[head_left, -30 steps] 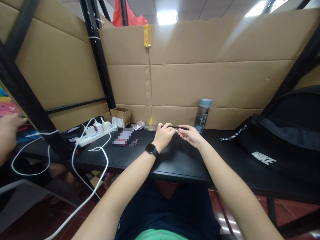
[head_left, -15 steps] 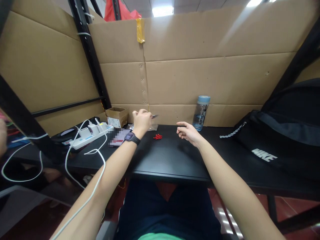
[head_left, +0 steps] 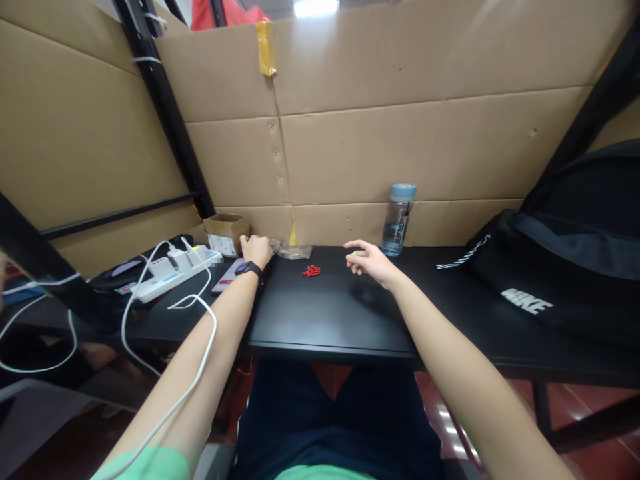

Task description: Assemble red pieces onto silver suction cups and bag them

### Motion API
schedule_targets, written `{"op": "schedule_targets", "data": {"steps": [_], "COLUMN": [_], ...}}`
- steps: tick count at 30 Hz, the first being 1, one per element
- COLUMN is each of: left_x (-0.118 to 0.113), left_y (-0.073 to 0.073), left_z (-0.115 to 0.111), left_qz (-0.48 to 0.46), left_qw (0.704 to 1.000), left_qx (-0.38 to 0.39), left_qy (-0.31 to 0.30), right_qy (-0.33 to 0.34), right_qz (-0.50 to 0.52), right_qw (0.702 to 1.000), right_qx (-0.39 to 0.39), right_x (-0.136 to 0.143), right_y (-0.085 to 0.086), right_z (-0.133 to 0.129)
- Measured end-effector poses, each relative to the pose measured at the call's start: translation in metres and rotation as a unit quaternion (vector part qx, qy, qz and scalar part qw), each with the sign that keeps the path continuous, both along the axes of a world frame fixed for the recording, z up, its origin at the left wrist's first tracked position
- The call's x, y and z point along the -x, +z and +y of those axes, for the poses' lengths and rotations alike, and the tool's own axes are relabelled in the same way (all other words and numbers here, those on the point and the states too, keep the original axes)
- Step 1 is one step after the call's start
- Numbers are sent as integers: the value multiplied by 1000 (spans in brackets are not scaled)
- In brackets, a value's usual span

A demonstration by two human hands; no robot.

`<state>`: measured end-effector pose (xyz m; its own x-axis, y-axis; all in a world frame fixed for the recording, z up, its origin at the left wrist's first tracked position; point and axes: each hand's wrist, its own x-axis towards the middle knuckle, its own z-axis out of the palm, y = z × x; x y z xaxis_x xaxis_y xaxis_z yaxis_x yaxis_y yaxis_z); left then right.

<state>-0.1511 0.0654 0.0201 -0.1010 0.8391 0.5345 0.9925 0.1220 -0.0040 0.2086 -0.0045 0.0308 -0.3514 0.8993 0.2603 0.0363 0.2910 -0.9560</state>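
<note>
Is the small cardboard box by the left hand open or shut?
Open: the cardboard box shows its inside between its upper edges. Its contents: cannot tell.

Left hand [head_left: 257, 251] now by the cardboard box [head_left: 225, 239], with apparently loose red pieces [head_left: 312, 271] visible

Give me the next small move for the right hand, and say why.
I'd ease the right hand left and down to the small red pieces. It looks empty, its fingers loosely spread above the black table, and the pieces lie uncovered between the hands, while the left hand is over by the cardboard box.
</note>
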Motion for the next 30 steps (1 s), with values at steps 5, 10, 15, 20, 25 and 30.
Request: {"op": "schedule_targets", "data": {"steps": [5, 10, 15, 20, 25, 30], "left_x": [-4, -5, -6, -23, -48, -55], "left_y": [-12, -15, -12, -7, -13, -17], "left_z": [0, -3, -10, -11, -8, -9], "left_qz": [-15, -43, -68, -9, 36, 42], "left_qw": [1000, 999, 997, 987, 974, 976], "left_qx": [-2, -15, -39, 14, 82, 85], "left_qy": [24, 18, -16, -161, -207, -194], "right_qy": [4, 10, 5, 2, -1, -3], "right_qz": [-46, -76, -86, -89, -91, -90], "right_qw": [999, 997, 996, 996, 996, 996], "right_qx": [-5, -3, 1, 5, 5, -2], "right_x": [-2, -2, -3, -2, -3, -5], "right_y": [-4, -7, -7, -5, -4, -2], "right_z": [3, 6, 7, 4, 4, 6]}}
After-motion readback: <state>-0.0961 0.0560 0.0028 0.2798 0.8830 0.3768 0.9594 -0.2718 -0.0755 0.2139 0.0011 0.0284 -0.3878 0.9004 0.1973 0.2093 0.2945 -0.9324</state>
